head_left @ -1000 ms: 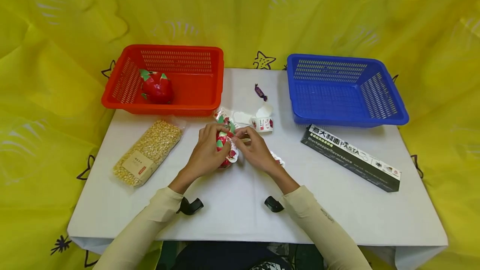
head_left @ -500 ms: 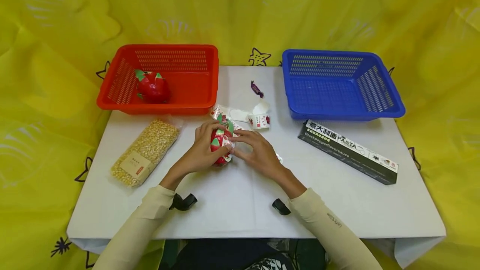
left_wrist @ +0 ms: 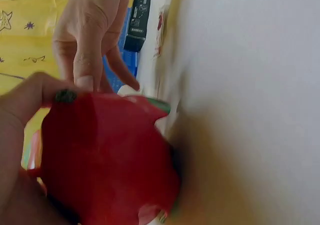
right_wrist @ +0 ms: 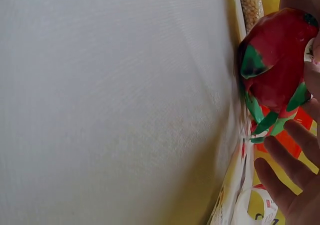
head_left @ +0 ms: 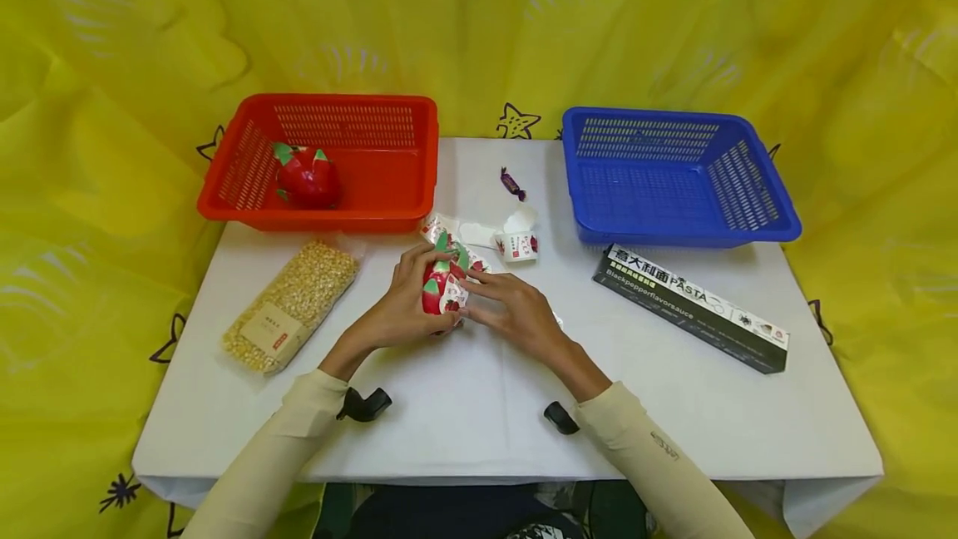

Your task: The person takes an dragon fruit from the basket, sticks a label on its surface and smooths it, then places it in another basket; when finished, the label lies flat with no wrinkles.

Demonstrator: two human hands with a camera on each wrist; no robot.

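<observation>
My left hand [head_left: 404,302] grips a red toy dragon fruit [left_wrist: 110,160] with green leaf tips, close over the middle of the table. On the fruit's right side lies a white label [head_left: 452,298] with red fruit pictures. My right hand [head_left: 524,314] touches this label with its fingertips and thumb. Seen from the right wrist, its fingers [right_wrist: 292,160] are spread and nearly straight beside the fruit. Just beyond the hands lie a printed sticker sheet [head_left: 434,228] and a curled printed label [head_left: 518,246]. Part of another label is hidden behind the right hand.
A second dragon fruit [head_left: 308,177] sits in the red basket [head_left: 337,221] at back left. The blue basket [head_left: 688,235] stands back right, with a pasta box [head_left: 692,310] before it. A bag of corn kernels [head_left: 295,302] lies left; a wrapped candy [head_left: 512,184] lies between the baskets.
The label's edge, pinched by my right hand and standing off the fruit a second ago, now lies against it. My right fingers have spread from the pinch. The left hand keeps its grip.
</observation>
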